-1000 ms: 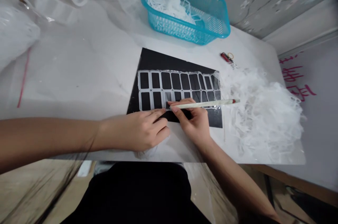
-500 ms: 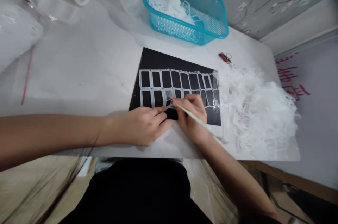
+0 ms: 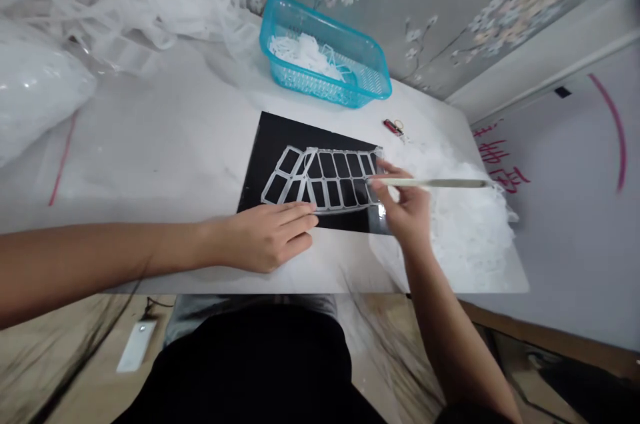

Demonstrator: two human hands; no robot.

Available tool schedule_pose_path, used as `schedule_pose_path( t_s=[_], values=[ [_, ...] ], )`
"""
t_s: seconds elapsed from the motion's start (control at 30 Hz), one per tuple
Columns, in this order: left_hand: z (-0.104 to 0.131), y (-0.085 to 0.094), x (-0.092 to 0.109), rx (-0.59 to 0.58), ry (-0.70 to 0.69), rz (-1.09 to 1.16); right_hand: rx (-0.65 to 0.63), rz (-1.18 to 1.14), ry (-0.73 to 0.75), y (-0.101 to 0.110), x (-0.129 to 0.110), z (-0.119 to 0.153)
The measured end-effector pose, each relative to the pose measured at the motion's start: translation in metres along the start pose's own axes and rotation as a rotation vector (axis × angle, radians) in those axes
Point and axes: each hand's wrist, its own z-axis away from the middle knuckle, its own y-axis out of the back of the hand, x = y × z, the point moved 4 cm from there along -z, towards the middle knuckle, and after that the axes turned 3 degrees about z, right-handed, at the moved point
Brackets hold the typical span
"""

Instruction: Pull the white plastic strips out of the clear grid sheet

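A translucent white sheet of rectangular frames (image 3: 333,179), two rows deep, lies over a black board (image 3: 280,131). Its left end is folded and skewed across itself. My left hand (image 3: 273,234) rests with fingers stretched out, fingertips on the sheet's lower edge. At the right end of the sheet my right hand (image 3: 407,207) is closed around a slim pale-green stick-like tool (image 3: 440,183), whose tip is near the frames. The tool's long end points right. Whether those fingers also pinch the sheet's edge, I cannot tell.
A blue basket (image 3: 325,87) with white scraps stands at the back. Right of the board is a heap of white plastic frames (image 3: 465,224), with a small red tool (image 3: 393,127) behind it. More translucent strips (image 3: 125,4) and a plastic bag (image 3: 40,91) lie left.
My right hand has moved right, to the sheet's end, and its tool has swung to point right. The sheet's left part has shifted and folded over. My left hand has flattened out.
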Motion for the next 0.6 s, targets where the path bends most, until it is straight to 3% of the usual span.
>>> schedule_pose_path(
  t_s=[0.07, 0.17, 0.37, 0.6],
  values=[
    [-0.002, -0.003, 0.001, -0.021, 0.010, -0.018, -0.173, -0.112, 0.095, -0.030, -0.024, 0.017],
    [-0.003, -0.011, -0.001, -0.139, 0.100, -0.046, -0.270, -0.235, 0.165, -0.054, -0.036, 0.024],
    [-0.005, -0.010, -0.002, -0.166, 0.039, -0.083, -0.255, -0.319, 0.139, -0.059, -0.021, 0.023],
    [-0.005, -0.005, -0.004, -0.157, 0.016, -0.074, -0.292, -0.319, 0.163, -0.061, -0.026, 0.027]
  ],
)
